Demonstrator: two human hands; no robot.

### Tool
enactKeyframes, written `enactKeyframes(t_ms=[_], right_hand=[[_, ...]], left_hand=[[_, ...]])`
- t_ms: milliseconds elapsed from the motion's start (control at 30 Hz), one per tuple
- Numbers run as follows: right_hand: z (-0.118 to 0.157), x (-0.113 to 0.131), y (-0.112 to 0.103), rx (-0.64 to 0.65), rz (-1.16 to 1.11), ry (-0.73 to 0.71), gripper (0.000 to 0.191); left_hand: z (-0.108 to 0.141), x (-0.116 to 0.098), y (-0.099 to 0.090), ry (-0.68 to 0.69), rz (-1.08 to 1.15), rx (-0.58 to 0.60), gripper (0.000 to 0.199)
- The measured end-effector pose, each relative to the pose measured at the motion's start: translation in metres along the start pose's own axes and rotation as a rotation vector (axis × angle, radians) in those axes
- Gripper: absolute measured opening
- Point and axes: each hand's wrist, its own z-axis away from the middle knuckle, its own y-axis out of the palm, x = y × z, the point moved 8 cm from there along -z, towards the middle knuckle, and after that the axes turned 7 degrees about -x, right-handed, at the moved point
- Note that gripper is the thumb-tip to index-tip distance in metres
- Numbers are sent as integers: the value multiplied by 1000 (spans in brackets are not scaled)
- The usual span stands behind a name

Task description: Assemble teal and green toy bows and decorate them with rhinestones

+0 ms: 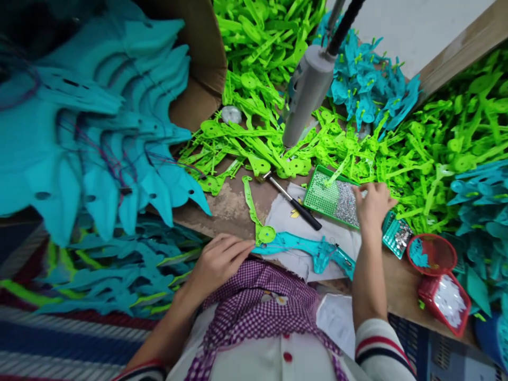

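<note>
My left hand [222, 259] grips the left end of a long blue plastic part [301, 242], its fingers pressed together. The part lies along the bench's front edge, with a thin wire on it. A bright green plastic arm with a round end [264, 233] rests against that left end and points away from me. My right hand [373, 203] is over the right side of a green basket [311, 198] of small silvery screws [347, 202], fingers bent together. What they hold, if anything, is hidden. A small hammer [296, 202] lies between the basket and the green arm.
A grey electric screwdriver [307, 95] hangs above the bench. Heaps of green parts [262, 47] and blue parts [361, 79] lie behind. Large blue shells [99, 116] are stacked left. At right stand a small green basket [397, 235] and red baskets [432, 254] [448, 301].
</note>
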Motion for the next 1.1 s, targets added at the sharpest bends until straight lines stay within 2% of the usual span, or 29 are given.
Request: enactKeyframes(t_ms=[33,67,100,133,200,233,300,367,467,567,633,733,800,833,867,933,1000,1100], right_hand=[[5,-2,-11,-28,-65,20,40],[14,8,-19,-29,-180,-4,42],[27,29,-24,12,-335,-77,43],[44,58,-21,144,-489,-184,44],[90,121,-8,521,-726,-372,55],[110,141,-1,673,-807,-374,58],[132,158,11,806,-884,-264,52],[134,151,17,784,-908,-137,37],[124,126,17,702,-890,-94,30],[115,99,20,618,-776,-73,28],[114,91,22,587,-662,-113,29],[110,99,10,394,-442,-238,29],[110,118,-7,249,-395,-333,38],[114,132,-12,239,-426,-396,45],[120,147,-14,286,-484,-467,51],[134,172,-6,485,-607,-550,58],[143,182,11,677,-678,-485,56],[143,181,29,778,-724,-350,40]], left_hand=[[-10,-3,3,12,2,7,22],[-20,-8,6,31,4,25,21],[-31,-14,10,59,8,47,21],[-42,-21,14,91,12,77,20],[-62,-32,19,125,27,112,21],[-69,-34,19,111,38,111,23],[-79,-30,15,12,79,89,29],[-78,-17,13,-137,140,92,39],[-67,0,13,-289,224,176,40],[-65,7,9,-295,257,247,26],[-74,7,5,-247,249,249,26],[-95,5,7,-169,185,205,27],[-105,1,14,-123,136,193,25],[-106,-3,18,-99,128,201,23],[-105,-6,22,-76,136,214,21],[-96,-13,27,-55,170,247,18],[-82,-13,26,-84,185,255,18],[-62,-2,18,-210,167,169,14]])
